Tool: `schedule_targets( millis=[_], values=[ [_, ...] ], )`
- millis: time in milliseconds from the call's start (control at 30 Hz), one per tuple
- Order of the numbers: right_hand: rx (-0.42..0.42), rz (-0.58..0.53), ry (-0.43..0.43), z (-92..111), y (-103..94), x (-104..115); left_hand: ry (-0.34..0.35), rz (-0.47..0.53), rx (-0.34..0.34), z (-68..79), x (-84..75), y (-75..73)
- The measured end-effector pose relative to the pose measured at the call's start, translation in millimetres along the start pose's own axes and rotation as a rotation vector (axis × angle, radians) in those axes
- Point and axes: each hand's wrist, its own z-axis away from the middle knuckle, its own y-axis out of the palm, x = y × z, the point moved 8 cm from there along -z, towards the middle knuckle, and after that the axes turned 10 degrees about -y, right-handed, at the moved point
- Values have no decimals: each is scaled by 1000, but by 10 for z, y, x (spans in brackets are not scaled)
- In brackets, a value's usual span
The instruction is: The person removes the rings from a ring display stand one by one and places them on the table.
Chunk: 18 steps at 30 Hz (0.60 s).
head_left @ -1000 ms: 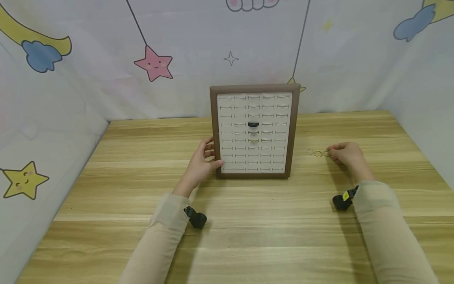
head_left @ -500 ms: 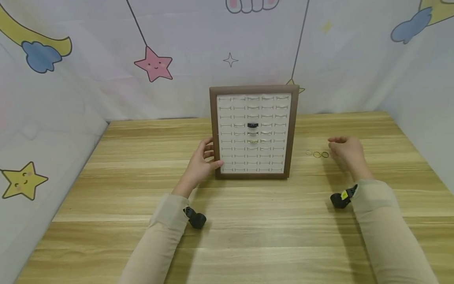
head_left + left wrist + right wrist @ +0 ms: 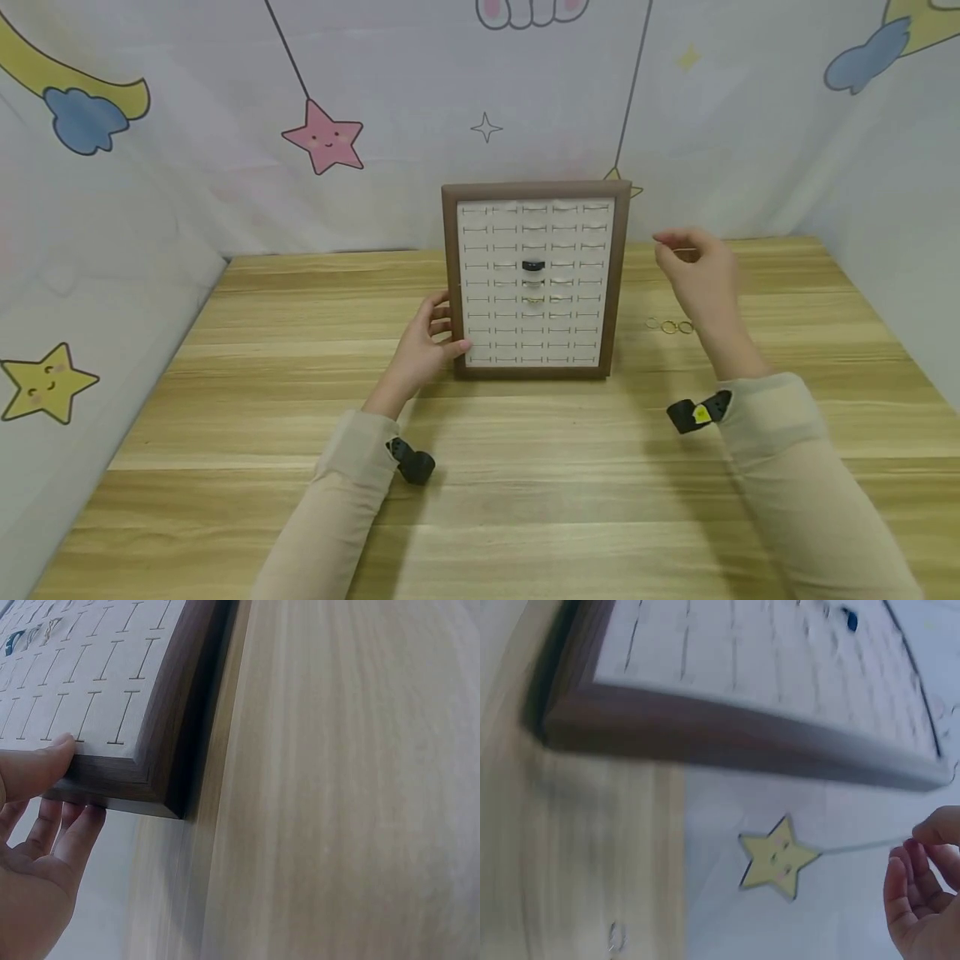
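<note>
A brown-framed ring display board [image 3: 535,337] stands upright on the table, with rows of slots in its white face. Several slots hold rings, one of them a wide black ring [image 3: 533,266]. My left hand [image 3: 420,350] grips the board's lower left edge, thumb on the front and fingers behind. My right hand [image 3: 705,275] is raised off the table to the right of the board, apart from it. Its thumb and fingertips come together; whether a small ring is between them is too blurred to tell. Three loose rings [image 3: 669,327] lie in a row on the table below it.
The wooden table [image 3: 525,500] runs back to a white curtain [image 3: 405,200] printed with stars and clouds. The curtain also closes in the left and right sides. A small black camera [image 3: 415,465] sits on each wrist.
My right hand has lifted away from beside the loose rings and moved up and left toward the board. The rings stay on the table. My left hand keeps its grip.
</note>
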Motion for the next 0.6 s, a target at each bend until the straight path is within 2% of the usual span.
schedule_targets(
  millis=[100, 167, 267, 400, 600],
  values=[
    [-55, -66, -83, 28, 54, 250, 14, -6, -1, 9, -15, 4],
    [-64, -87, -140, 48, 110, 391, 15, -5, -2, 15, -21, 5],
    [-25, -91, -225, 85, 247, 569, 1, -12, -9, 17, -11, -1],
    [70, -56, -322, 148, 474, 728, -5, -12, -10, 16, -2, -6],
    [173, -48, -365, 195, 750, 792, -9, 0, -4, 24, -12, 3]
  ],
)
